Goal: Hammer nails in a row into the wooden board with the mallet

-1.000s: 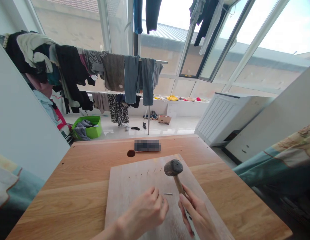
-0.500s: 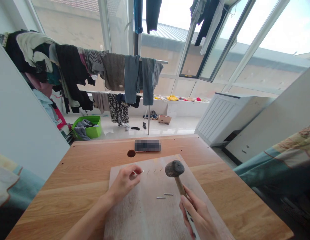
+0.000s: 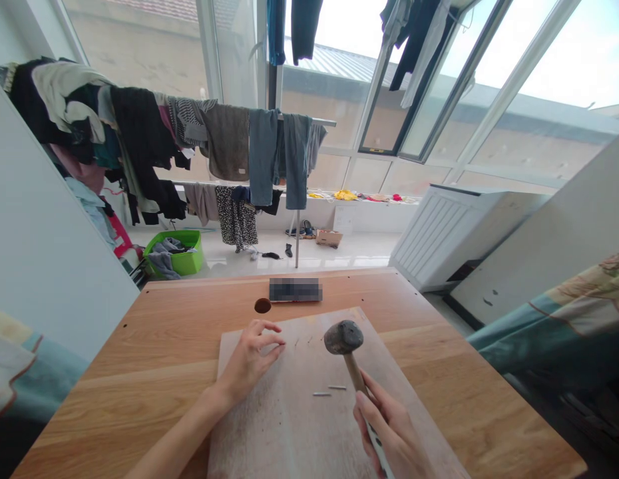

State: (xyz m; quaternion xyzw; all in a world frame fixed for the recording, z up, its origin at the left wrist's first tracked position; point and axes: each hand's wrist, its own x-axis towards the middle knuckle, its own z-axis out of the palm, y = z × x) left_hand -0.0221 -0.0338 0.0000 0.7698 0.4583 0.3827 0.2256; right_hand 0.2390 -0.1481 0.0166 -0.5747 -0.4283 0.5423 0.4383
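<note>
My left hand [image 3: 253,352] is over the left part of a pale wooden board [image 3: 259,432], thumb and forefinger pinched together at a nail that the fingertips now mostly hide. To the right of those fingertips, a short row of thin nails [image 3: 310,340] stands up from the board. My right hand [image 3: 389,422] is wrapped around the handle of a hammer [image 3: 343,337], whose dark, rounded head is raised near the right end of the row. Two loose nails [image 3: 322,394] lie flat on the board between my hands.
The board rests on a wood-grain table [image 3: 164,346] with a round hole [image 3: 262,306] and a blurred dark box [image 3: 295,290] near its far edge. Beyond are a laundry rack with clothes [image 3: 229,143], a green basket [image 3: 190,263] and a white washer-like appliance [image 3: 429,226].
The hammer has moved slightly left, toward the standing nails. My left fingers have shifted their pinch, and the nail tip visible before is now hidden.
</note>
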